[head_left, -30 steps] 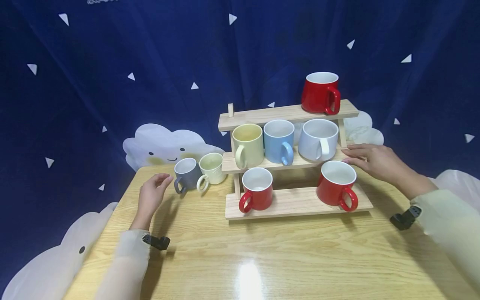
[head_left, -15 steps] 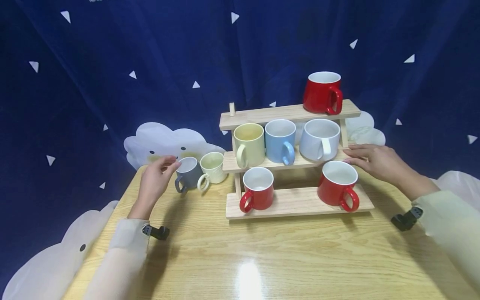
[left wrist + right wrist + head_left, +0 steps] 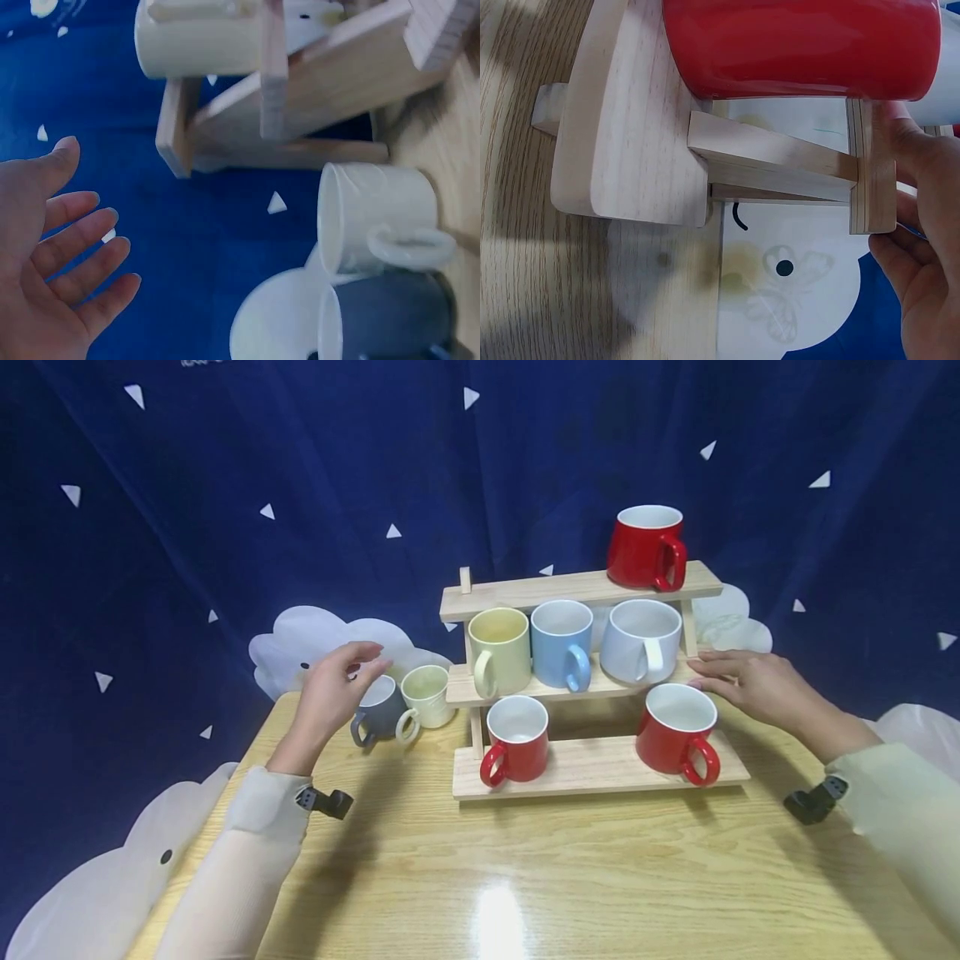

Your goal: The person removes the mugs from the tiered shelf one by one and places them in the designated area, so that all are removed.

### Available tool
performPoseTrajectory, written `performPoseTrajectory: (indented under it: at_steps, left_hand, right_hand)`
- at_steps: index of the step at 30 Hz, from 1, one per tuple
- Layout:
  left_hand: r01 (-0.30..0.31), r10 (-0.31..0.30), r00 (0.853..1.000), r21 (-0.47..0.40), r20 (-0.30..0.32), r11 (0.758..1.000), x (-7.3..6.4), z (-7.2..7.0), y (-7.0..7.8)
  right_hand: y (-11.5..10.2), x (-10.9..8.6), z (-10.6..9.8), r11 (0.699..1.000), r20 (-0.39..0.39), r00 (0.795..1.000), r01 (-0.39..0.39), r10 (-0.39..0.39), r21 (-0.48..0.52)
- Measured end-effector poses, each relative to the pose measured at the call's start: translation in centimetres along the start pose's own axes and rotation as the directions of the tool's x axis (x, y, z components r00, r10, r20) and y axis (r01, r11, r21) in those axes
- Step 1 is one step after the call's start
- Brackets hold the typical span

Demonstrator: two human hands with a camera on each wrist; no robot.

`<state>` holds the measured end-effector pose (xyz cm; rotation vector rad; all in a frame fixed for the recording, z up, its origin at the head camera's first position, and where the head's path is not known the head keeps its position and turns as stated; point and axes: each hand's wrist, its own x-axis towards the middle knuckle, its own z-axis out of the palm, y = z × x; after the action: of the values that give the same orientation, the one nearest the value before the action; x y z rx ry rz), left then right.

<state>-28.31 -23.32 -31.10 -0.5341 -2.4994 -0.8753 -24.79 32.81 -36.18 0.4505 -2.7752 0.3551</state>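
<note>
Fingers [image 3: 79, 236] apart and gently bent, the left hand [image 3: 333, 689] was raised in the air near the grey mug [image 3: 384, 718], not touching it. At the other side the right hand [image 3: 761, 687] pinched the right end of the middle shelf [image 3: 465, 691] — thumb along its front, fingers behind — on a three-tier wooden rack [image 3: 592, 758].

The grey mug stood upright on the table [image 3: 600, 877], left of the rack, its handle toward the person. Just beside it, between it and the rack, stood a cream mug [image 3: 432, 710], upright as well.

On the middle shelf, left to right, sat a yellow mug [image 3: 512, 664], a light blue mug [image 3: 553, 662] and a white mug [image 3: 626, 652], the last one nearest the right hand. Below, the bottom shelf bore a red mug at the left [image 3: 528, 756] and another red mug at the right [image 3: 660, 747]. One more red mug [image 3: 637, 556] stood toward the right end of the top shelf [image 3: 540, 592].

Pale sleeves [image 3: 255, 856] covered the forearms, with a small black camera [image 3: 326, 803] at each wrist. Behind everything hung a dark blue curtain [image 3: 337, 443] with white triangles and smiling clouds.
</note>
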Motion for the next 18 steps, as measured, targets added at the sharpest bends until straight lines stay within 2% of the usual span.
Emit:
performPoseTrajectory:
  at_steps: [7,13,18]
  left_hand:
    - [-0.013,0.014,0.998,-0.004,0.055,1.0,1.3,0.3,3.1]
    - [-0.056,0.058,0.995,-0.024,0.077,0.998,2.7,0.8,5.5]
    - [-0.068,0.069,0.991,-0.02,0.111,0.998,3.6,1.2,7.5]
  right_hand:
    - [-0.1,-0.1,0.0,1.0,-0.005,1.0,0.004,-0.004,-0.001]
    - [-0.1,0.0,0.0,1.0,0.006,1.0,-0.006,0.006,-0.005]
    - [0.1,0.0,0.1,1.0,-0.015,1.0,0.018,-0.018,-0.005]
